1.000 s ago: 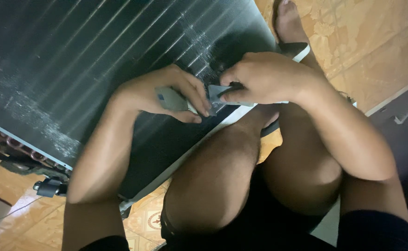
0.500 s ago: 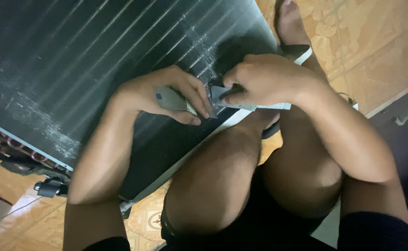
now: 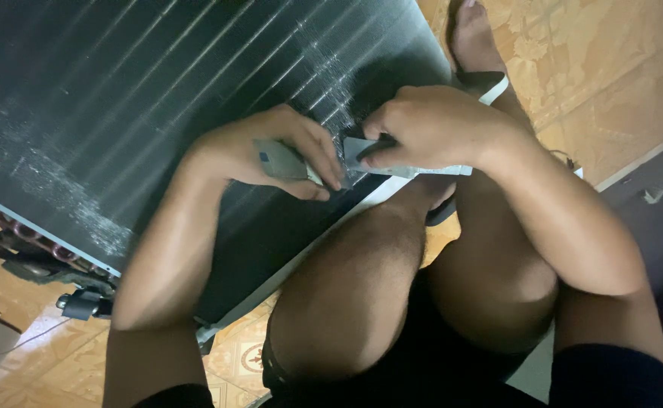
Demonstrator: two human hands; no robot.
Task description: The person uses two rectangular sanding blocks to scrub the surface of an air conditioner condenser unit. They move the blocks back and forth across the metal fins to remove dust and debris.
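A large finned coil panel (image 3: 158,98), dark with rows of thin parallel fins and pale dusty streaks across it, lies flat on the patterned orange floor tiles (image 3: 596,68) and fills the upper left of the head view. The person sits at its lower edge with bare knees drawn up, and both hands meet over the panel's near corner. The left hand (image 3: 271,155) rests on the fins with its fingers curled around a small flat grey card-like tool (image 3: 277,160) that bears a little dark square mark; the thumb lies under it and the fingertips close over its right end, so the hand is pinching the piece rather than lying spread. Just beside it, the right hand (image 3: 430,125) is closed in a loose fist around a light grey flat tool (image 3: 407,162), whose blunt end shows at the left of the knuckles and whose long strip runs out to the right under the palm. The two grey pieces lie nearly end to end, very close, though whether they touch cannot be told. Both sit directly above the whitest, most scraped streak of fins (image 3: 331,68). At the panel's far left end, copper tube bends (image 3: 14,234) show at the edge. A bare foot in a sandal (image 3: 475,45) rests on the tiles beyond the right hand.
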